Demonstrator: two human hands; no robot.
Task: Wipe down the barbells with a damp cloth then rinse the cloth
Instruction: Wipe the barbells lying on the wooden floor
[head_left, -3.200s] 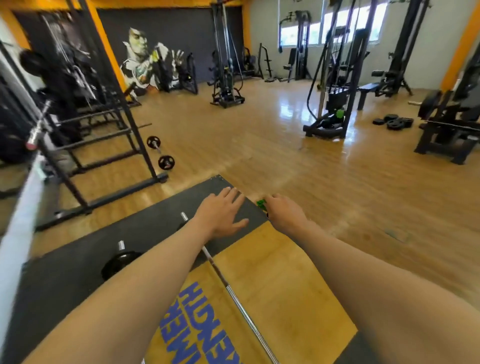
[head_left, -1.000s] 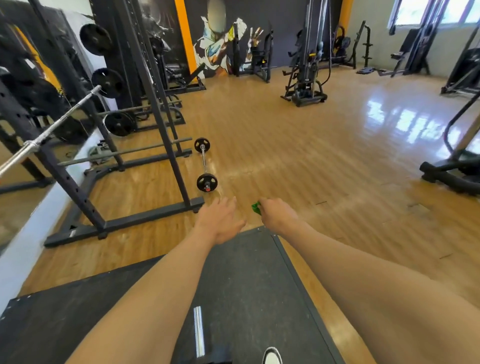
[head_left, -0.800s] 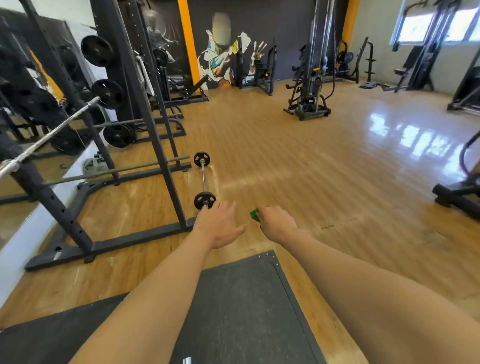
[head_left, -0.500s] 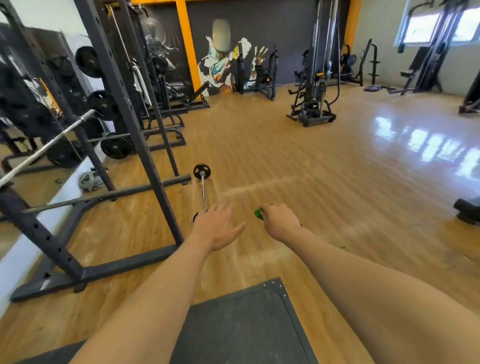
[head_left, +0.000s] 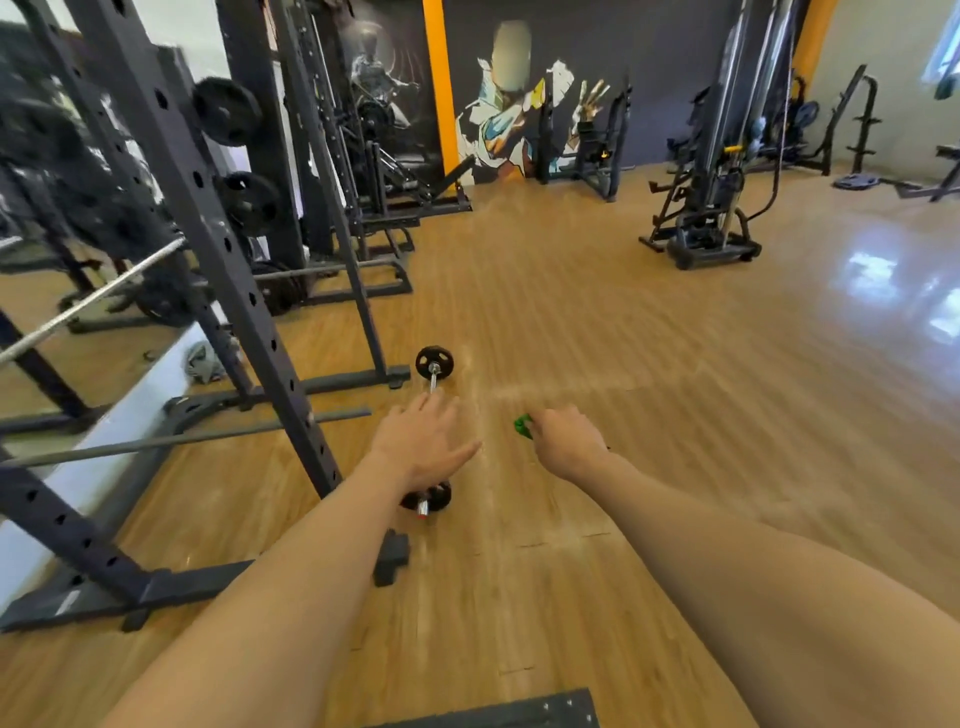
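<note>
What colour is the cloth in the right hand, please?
Bright green; the cloth shows best in the head view.

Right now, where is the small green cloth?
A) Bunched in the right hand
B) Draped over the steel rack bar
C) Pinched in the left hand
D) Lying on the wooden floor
A: the small green cloth pokes out of the curled fingers of the right hand, while the left hand is open and holds nothing, stretched out over the short steel barbell with black plates.
</note>
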